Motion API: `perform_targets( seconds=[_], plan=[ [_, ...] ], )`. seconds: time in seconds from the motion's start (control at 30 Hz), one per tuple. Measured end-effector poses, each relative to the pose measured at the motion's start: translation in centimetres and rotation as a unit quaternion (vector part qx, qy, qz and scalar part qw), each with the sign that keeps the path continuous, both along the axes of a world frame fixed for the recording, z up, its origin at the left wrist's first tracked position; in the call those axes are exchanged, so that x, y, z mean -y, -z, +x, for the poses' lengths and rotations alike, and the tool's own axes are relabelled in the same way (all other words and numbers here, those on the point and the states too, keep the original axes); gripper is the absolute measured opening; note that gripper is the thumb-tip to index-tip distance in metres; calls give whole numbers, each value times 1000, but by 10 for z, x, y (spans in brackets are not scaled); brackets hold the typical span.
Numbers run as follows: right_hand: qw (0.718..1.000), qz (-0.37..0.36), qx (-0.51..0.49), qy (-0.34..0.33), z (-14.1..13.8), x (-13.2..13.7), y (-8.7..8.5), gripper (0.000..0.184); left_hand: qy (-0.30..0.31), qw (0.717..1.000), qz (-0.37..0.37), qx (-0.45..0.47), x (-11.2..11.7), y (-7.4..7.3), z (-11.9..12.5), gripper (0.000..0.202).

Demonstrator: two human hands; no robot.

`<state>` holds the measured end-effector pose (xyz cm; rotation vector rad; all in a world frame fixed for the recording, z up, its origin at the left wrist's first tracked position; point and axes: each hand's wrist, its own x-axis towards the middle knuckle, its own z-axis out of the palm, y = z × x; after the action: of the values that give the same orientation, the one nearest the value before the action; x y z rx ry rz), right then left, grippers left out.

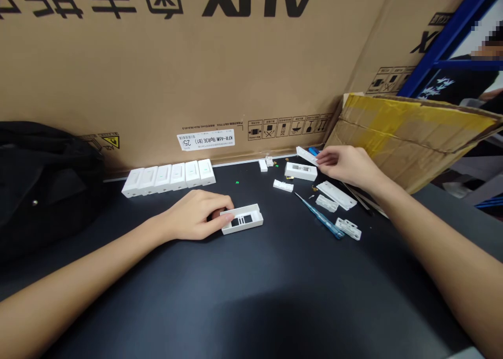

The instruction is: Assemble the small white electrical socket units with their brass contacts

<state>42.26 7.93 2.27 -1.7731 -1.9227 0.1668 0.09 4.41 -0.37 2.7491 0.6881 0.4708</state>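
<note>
My left hand (200, 215) is closed on the left end of a white rectangular plastic switch housing (256, 216), thumb over its rim. The housing lies on the dark tabletop, hollow side up, with two openings in its floor. At the back right, my right hand (348, 164) has its fingertips pinched at the right end of a thin white plastic plate (305, 155), which is tilted. Just in front stands another white housing (301, 171). Near that hand lie a long white plate (337, 195), two small white frames (327, 203) and a blue screwdriver (320, 217).
Several finished-looking white switches (168, 177) stand in a row at the back left. Small white blocks (263, 165), a white rocker piece (283, 185) and tiny green bits (237, 182) are scattered about. A black bag (47, 191), a large carton (236, 60) and a taped cardboard piece (408, 133) border the table.
</note>
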Motion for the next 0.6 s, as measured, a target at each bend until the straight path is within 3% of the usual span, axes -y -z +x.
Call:
perform_targets(
  seconds=[0.13, 0.3, 0.43, 0.6],
  plan=[
    [998, 25, -53, 7, -5, 5, -7, 13, -2, 1000, -4, 1, 0, 0, 0, 35],
    [993, 60, -97, -43, -22, 22, -27, 24, -6, 1000, -11, 6, 0, 0, 0, 30],
    [985, 47, -81, -147, -49, 42, -39, 24, -11, 1000, -23, 16, 0, -1, 1, 22],
    [947, -47, 2, -319, -84, 58, -34, 10, -24, 998, -53, 36, -3, -3, 0, 11]
  ],
)
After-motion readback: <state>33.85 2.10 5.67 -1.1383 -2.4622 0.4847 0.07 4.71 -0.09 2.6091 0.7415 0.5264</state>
